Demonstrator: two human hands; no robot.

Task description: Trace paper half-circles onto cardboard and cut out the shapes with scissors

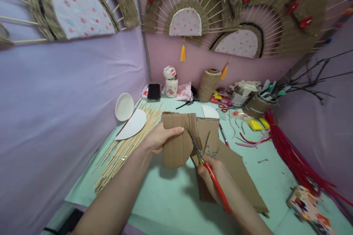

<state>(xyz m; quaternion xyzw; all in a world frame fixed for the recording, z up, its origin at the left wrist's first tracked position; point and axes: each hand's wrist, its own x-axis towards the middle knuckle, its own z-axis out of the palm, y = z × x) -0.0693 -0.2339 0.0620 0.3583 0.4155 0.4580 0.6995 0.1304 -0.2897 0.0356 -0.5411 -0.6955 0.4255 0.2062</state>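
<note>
My left hand (162,136) grips a brown piece of cardboard (176,150) by its left side, thumb on top and the other fingers hidden behind. The lower edge of this piece is rounded. In my right hand (211,172) is a pair of scissors (219,187) with red handles. Their blades lie at the cardboard's right part, where a strip is partly cut from it. Beneath and to the right, a larger cardboard sheet (234,172) with dark writing rests on the table.
Thin wooden sticks (124,150) lie left, with a white paper half-circle (134,125) over them. Behind stand a twine spool (209,86) and a white bottle (171,84). Red pipe cleaners (286,150) and a pot with branches (259,104) are at right. Woven fans (184,3) hang on the wall.
</note>
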